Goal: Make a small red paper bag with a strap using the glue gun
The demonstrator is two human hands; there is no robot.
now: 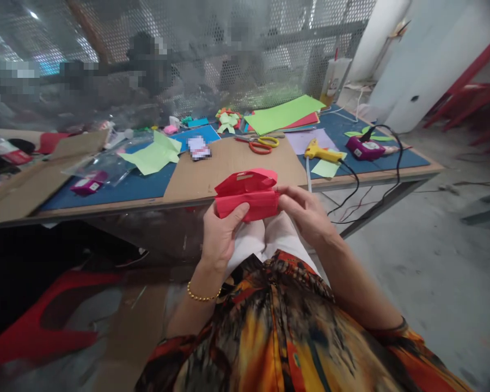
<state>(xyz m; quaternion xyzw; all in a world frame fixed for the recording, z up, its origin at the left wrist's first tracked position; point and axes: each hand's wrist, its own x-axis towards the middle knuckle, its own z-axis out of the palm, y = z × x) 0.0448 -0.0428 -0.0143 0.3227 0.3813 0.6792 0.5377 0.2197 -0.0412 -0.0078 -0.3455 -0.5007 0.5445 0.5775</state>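
A red folded-paper pouch (247,204) is held over my lap, just off the table's front edge. Its upper flap stands up and its mouth gapes toward me. My left hand (222,231) grips the left side, thumb pressed on the front. At the right end, my right hand (304,212) pinches the pouch's edge between thumb and fingers. Beyond it, a sheet of brown cardboard (228,163) lies on the blue tabletop, with scissors (259,144) with red and yellow handles near its far edge.
A yellow glue gun (322,152) and a purple power socket block (365,148) with black cords are on the right. Green paper sheets (286,113) lie at the back, near a drink cup (334,81). Crumpled light-green paper (155,153) and another purple block (89,183) are to the left.
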